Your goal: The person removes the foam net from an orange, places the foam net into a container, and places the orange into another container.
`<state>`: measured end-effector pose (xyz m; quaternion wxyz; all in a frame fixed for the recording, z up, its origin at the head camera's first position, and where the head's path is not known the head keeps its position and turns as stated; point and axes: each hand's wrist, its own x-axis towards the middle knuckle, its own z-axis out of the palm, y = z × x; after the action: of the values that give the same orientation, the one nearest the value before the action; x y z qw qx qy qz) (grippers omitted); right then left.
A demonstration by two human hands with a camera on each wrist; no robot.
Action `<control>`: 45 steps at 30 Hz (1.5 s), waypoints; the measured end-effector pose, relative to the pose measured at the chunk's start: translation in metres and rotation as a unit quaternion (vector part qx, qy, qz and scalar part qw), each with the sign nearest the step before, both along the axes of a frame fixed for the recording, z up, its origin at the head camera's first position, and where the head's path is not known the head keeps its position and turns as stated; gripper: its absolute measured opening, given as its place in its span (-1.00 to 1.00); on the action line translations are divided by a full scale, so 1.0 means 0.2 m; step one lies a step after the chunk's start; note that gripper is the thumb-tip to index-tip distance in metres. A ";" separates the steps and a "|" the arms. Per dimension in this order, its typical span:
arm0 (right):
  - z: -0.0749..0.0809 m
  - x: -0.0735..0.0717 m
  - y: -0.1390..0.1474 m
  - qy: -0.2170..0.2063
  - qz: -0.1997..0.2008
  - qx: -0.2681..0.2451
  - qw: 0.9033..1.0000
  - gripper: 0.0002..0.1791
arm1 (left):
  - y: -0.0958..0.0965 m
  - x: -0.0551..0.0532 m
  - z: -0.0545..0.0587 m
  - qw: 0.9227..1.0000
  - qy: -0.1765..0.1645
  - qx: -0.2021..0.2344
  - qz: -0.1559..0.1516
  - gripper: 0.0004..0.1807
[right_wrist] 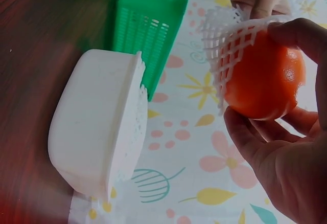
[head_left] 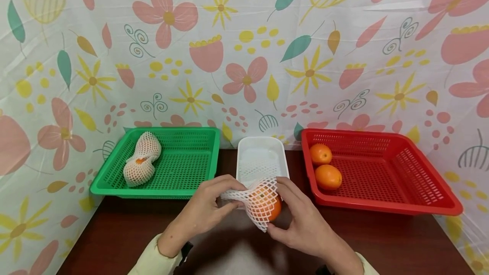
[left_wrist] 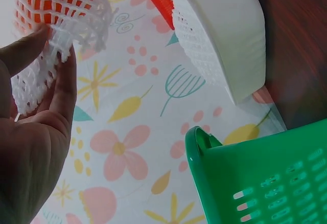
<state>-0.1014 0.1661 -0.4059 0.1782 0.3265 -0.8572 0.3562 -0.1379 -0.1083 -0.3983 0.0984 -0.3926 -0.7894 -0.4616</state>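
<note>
An orange (right_wrist: pixel 265 78) sits partly inside a white foam net sleeve (head_left: pixel 259 203), held up in front of the white tray. My left hand (head_left: pixel 210 207) pinches the gathered end of the sleeve between thumb and fingers, as the left wrist view also shows. With curled fingers and thumb, my right hand (head_left: pixel 302 220) grips the orange at its bare side and the sleeve's open edge. In the right wrist view the orange's right half is uncovered, and netting covers its left part.
Left, a green basket (head_left: pixel 191 192) holds two net-wrapped fruits (head_left: pixel 143 160). At centre back, a white tray (head_left: pixel 263 141) contains foam netting (head_left: pixel 259 171). On the right, a red basket (head_left: pixel 389 205) holds two bare oranges (head_left: pixel 328 177). A floral cloth (head_left: pixel 244 33) hangs behind the brown table (head_left: pixel 114 232).
</note>
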 end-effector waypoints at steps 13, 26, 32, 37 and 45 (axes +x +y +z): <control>0.00 0.00 0.01 -0.001 -0.008 0.012 1.000 -0.16 | -0.01 -0.01 -0.01 1.000 0.002 -0.015 0.009 -0.63; -0.02 0.00 0.02 0.023 -0.020 0.032 0.999 -0.14 | -0.03 -0.02 -0.01 0.992 0.083 -0.079 0.042 -0.73; -0.01 -0.01 0.03 0.010 -0.017 0.034 0.999 -0.10 | -0.04 -0.03 0.01 0.990 0.117 -0.072 0.038 -0.80; -0.01 0.00 0.04 0.002 -0.009 0.029 1.000 -0.08 | -0.05 -0.03 0.01 0.990 0.113 -0.074 0.051 -0.74; 0.00 -0.01 0.05 -0.006 -0.013 0.032 0.999 -0.05 | -0.06 -0.05 0.01 0.985 0.127 -0.098 0.068 -0.72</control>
<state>-0.1027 0.1768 -0.4052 0.1674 0.3184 -0.8735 0.3279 -0.1484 -0.1210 -0.3968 0.1901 -0.4014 -0.8366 -0.3208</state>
